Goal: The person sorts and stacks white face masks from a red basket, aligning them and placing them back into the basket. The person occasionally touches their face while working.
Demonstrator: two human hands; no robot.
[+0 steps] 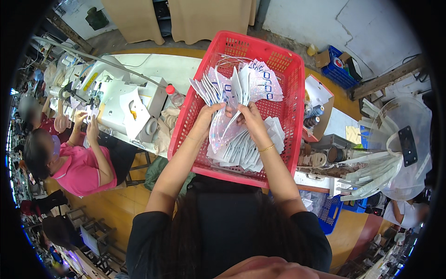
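Both my hands work over a red perforated plastic basket (298, 107) on the table. My left hand (209, 115) is closed on a bundle of cut fabric pieces (218, 88), pale pink with dark blue print. With its fingers closed, my right hand (252, 117) pinches the edges of more such pieces, which stand up in a fan between the hands. Another fan of printed pieces (267, 83) lies in the basket beyond my right hand. Stacked white-backed pieces (244, 151) overlap in the near part, below my hands. My fingers partly hide the edges they grip.
Left of the basket are a red-capped bottle (174, 96), crumpled beige cloth (168, 123) and a white sewing machine (132, 109). A co-worker in pink (83, 167) sits there. To the right are thread spools (313, 116), pale strips (371, 174) and a blue crate (331, 214).
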